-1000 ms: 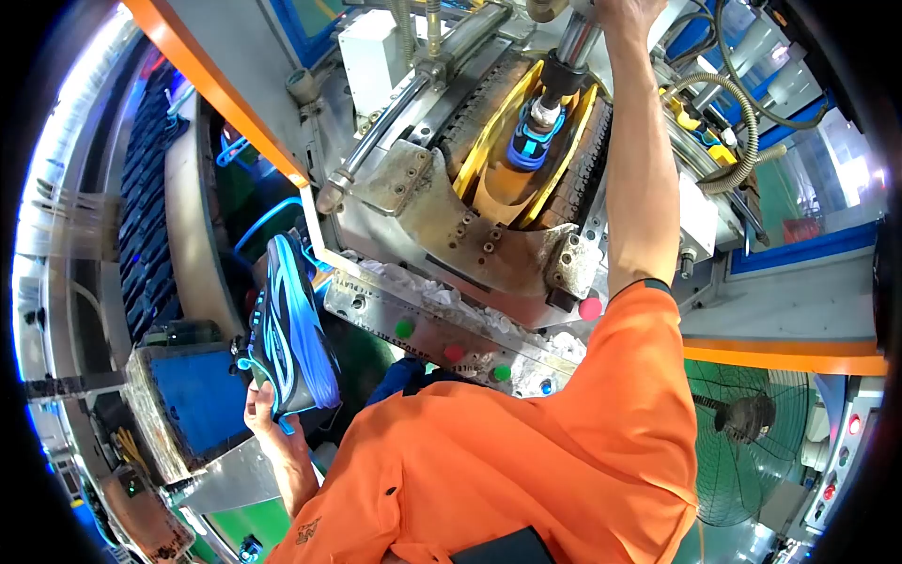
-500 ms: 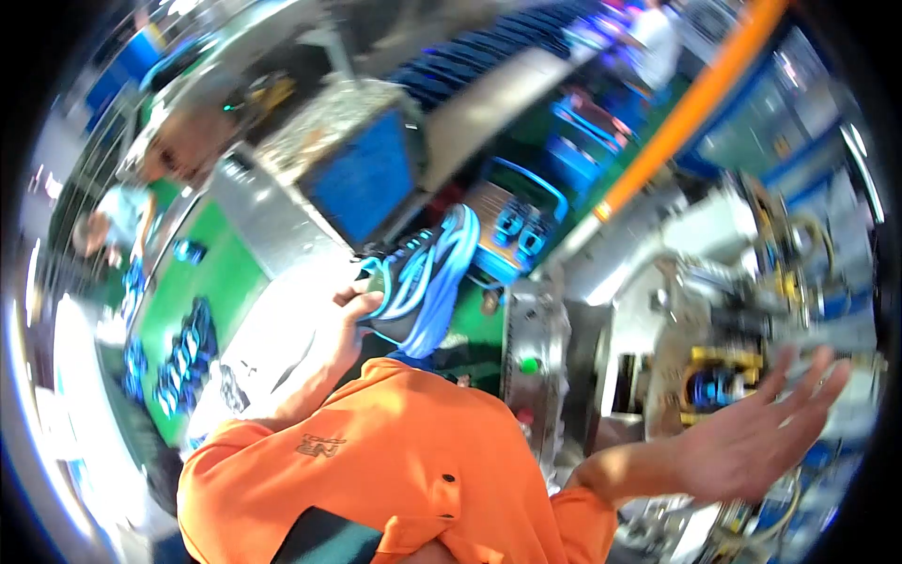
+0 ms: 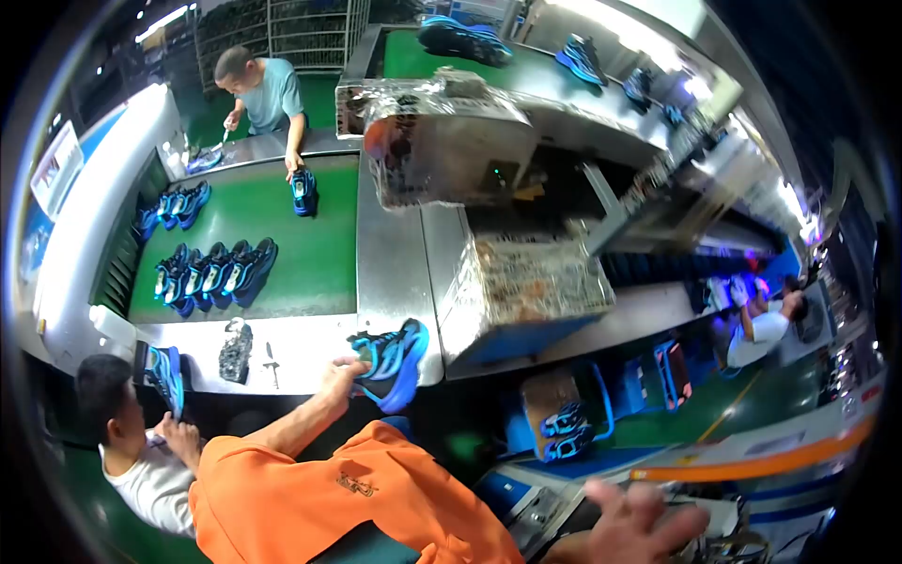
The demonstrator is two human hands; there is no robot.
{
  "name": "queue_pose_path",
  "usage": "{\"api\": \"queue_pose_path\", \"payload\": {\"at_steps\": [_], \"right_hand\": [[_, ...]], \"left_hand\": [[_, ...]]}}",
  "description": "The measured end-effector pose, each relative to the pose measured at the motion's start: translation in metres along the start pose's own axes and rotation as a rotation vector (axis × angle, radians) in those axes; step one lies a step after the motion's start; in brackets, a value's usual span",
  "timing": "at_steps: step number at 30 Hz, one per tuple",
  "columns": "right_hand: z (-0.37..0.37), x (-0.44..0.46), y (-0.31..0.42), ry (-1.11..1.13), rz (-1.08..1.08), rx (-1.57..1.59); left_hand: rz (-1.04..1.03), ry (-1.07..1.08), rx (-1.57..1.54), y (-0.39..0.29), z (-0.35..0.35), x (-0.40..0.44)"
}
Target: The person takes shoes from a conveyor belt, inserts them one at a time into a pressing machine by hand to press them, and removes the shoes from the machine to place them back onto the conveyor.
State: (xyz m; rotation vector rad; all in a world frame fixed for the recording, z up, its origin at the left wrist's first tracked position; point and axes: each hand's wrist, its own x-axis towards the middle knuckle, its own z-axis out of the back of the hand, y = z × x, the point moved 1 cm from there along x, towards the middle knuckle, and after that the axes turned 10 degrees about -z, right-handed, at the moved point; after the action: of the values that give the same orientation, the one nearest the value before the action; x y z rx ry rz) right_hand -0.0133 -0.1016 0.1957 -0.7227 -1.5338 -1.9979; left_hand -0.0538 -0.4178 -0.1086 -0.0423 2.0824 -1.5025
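My left hand [image 3: 340, 380] is closed on the heel end of a blue-and-black sneaker [image 3: 399, 365]. The sneaker is tilted, with its blue sole facing down and to the right, at the edge of the metal ledge [image 3: 310, 338]. My right hand [image 3: 644, 528] hangs at the lower right with its fingers apart and nothing in it. On the ledge left of the sneaker lie a dark, crumpled object [image 3: 235, 352] and a slim pointed tool [image 3: 271, 365].
Several similar sneakers [image 3: 216, 273] stand on a green conveyor [image 3: 310, 254]. Across it, a person [image 3: 272, 94] touches another sneaker. A person [image 3: 141, 461] at lower left holds one too. A plastic-wrapped box [image 3: 531, 273], a cart with sneakers [image 3: 550, 399] and an orange bar [image 3: 761, 462] are to the right.
My view has swung right, bringing the conveyor and co-workers into clearer sight. The sneaker stays in my left hand and now tilts over the ledge. My right hand is lower in view.
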Motion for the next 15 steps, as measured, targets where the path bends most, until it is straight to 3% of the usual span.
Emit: {"api": "queue_pose_path", "payload": {"at_steps": [5,8,13,15], "right_hand": [[-0.077,0.155,-0.049,0.194,-0.027,-0.174],[-0.140,0.255,-0.100,0.328,0.034,-0.493],[-0.245,0.397,-0.187,0.551,0.520,-1.079],[-0.283,0.441,-0.223,0.579,0.567,-1.171]], "left_hand": [[-0.160,-0.295,0.009,-0.009,0.047,0.150],[-0.264,-0.371,0.071,-0.024,0.067,0.252],[-0.264,-0.542,0.037,-0.051,0.091,0.426],[-0.322,-0.596,0.229,-0.059,0.104,0.496]]}}
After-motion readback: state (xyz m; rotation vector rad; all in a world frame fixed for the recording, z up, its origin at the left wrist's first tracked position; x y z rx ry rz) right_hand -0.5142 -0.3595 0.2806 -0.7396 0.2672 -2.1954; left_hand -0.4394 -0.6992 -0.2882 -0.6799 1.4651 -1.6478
